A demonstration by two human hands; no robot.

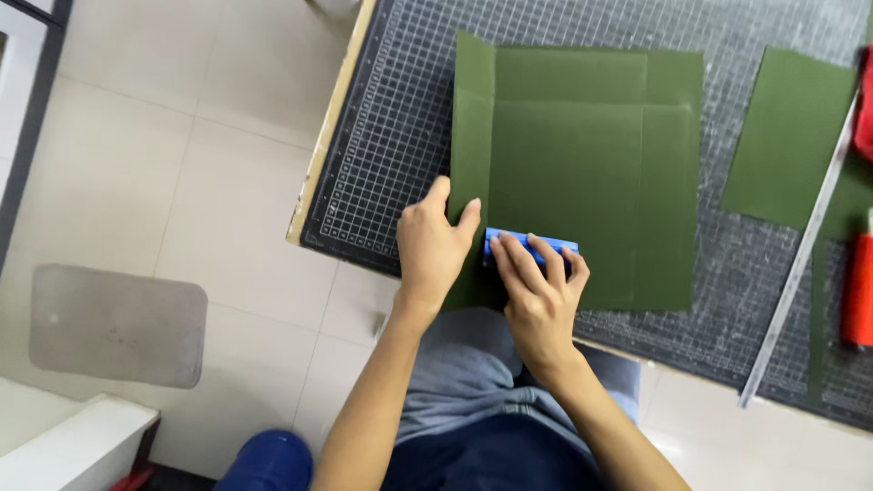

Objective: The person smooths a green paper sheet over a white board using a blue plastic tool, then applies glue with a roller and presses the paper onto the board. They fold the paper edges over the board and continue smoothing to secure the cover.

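Fingers [526, 257] of the right hand [538, 300] are pressed flat together upon a blue scraper [530, 244], whose long axis is laid across the green paper's [582, 182] near edge; most of it is hidden. Raised flap [471, 136] is pinched by the left hand [433, 250], wrist bent forward.

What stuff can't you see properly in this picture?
- Head view: most of the blue tool is hidden under the right hand, so its shape is unclear.
- The green paper's near-left corner is hidden behind the left hand.
- The red things are cut off by the right edge.
- The blue object by the floor is cut off by the bottom edge.
- The cutting mat's grid numbers are too small to read.
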